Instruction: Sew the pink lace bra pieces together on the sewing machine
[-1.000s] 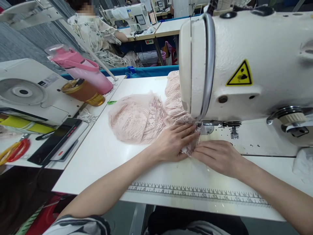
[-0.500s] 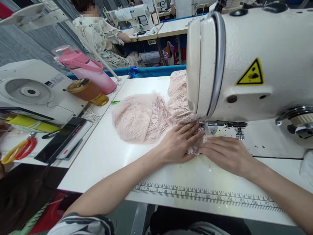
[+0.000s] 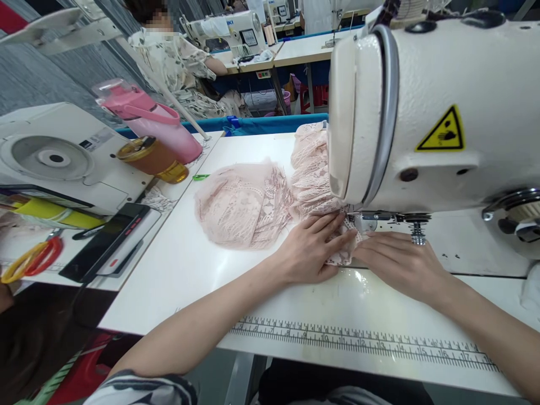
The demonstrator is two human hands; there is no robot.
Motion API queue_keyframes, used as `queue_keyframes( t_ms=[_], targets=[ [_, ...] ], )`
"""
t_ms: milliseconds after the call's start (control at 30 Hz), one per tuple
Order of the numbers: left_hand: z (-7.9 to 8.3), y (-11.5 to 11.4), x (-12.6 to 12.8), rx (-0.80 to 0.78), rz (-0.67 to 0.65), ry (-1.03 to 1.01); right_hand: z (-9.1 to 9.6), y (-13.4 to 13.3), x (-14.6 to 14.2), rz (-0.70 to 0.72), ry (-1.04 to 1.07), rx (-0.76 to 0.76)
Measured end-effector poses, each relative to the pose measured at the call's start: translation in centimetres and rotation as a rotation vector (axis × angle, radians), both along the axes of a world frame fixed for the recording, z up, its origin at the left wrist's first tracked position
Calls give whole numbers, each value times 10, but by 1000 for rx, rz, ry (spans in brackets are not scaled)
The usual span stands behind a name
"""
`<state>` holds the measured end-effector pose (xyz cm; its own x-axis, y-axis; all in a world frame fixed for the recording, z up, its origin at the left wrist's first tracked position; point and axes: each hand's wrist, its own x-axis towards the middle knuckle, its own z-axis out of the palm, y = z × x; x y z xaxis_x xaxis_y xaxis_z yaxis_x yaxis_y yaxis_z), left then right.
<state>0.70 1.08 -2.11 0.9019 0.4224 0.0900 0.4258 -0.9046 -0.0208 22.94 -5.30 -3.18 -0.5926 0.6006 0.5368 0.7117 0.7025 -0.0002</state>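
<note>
The pale pink lace fabric (image 3: 310, 174) lies on the white tabletop (image 3: 189, 270), thin and openwork with scalloped edges. Its far part sits bunched in soft folds just beside the head of the white sewing machine (image 3: 422, 112). A broad rounded portion spreads nearly flat to the left, with a slightly darker patterned band along its right edge. The near end lies flat at the machine's foot, pressed under the fingers (image 3: 337, 237) of the left hand (image 3: 314, 253) and touching the right hand (image 3: 400, 261).
</note>
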Motion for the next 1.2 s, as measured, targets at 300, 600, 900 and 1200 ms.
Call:
queue_keyframes(
  t_ms=[300,600,900,1200],
  targets=[
    [-2,0,0,61,-21,-68,7,5,4,-36,-30,149],
    [-11,-2,-4,230,-154,-228,6,4,2,47,26,11],
    [-5,7,-11,124,-117,-273,-2,5,-10,62,55,-12],
    [-9,9,-11,121,-50,-250,-3,10,-16,17,58,8]
  ],
)
